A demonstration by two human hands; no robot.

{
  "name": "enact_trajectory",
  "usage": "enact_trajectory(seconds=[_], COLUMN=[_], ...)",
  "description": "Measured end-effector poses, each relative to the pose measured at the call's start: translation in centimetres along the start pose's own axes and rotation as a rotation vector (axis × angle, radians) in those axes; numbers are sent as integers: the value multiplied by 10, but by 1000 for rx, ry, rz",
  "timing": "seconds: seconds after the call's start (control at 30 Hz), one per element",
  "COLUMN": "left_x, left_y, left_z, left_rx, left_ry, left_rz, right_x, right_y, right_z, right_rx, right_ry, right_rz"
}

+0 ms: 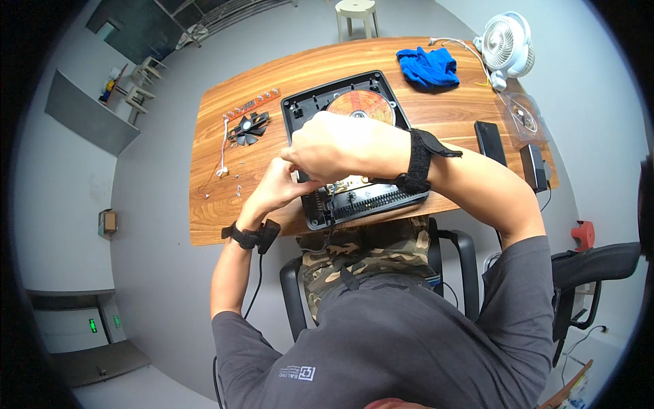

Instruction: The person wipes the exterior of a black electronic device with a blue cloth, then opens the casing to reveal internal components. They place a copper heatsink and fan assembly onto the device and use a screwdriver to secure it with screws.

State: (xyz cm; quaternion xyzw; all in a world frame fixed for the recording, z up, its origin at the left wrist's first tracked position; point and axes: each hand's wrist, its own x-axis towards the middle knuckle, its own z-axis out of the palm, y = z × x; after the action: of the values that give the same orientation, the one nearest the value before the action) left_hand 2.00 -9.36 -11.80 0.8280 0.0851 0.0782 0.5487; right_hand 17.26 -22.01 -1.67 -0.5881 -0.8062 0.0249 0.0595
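An open black plastic casing (403,112) lies tilted on the wooden table in front of me. Inside it are a shiny orange-looking disc (371,105) and, partly hidden under my arm, a circuit board (351,183). My right hand (319,146) is curled closed over the casing's left side; anything in its fingers is hidden. Just below, my left hand (276,185) meets its fingertips. The left thumb reaches over the casing's edge toward dark wires (332,198), while its other fingertips are hidden. Black straps circle both wrists.
Left of the casing lie a black cooling fan (249,129), an orange-red strip (253,103), a white cable (223,153) and small screws (238,191). Rightward are a blue cloth (429,67), white desk fan (504,44), clear plastic box (523,117), flat black object (490,142) and black block (533,168).
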Motion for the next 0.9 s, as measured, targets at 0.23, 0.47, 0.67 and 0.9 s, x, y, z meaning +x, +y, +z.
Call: enact_trajectory(seconds=[0.23, 0.47, 0.67, 0.9], left_x=[-4, -1, -6, -7], left_y=[-9, -15, -17, -9], left_z=[8, 4, 6, 9], left_rx=[-64, 26, -3, 104], left_ry=[2, 14, 2, 44], left_rz=[-74, -20, 0, -55], right_x=[0, -6, 3, 2], right_y=[-2, 0, -5, -13], right_z=[-5, -7, -6, -9], right_rx=[26, 43, 37, 85], right_ry=[28, 5, -106, -150], right_rz=[5, 16, 12, 105])
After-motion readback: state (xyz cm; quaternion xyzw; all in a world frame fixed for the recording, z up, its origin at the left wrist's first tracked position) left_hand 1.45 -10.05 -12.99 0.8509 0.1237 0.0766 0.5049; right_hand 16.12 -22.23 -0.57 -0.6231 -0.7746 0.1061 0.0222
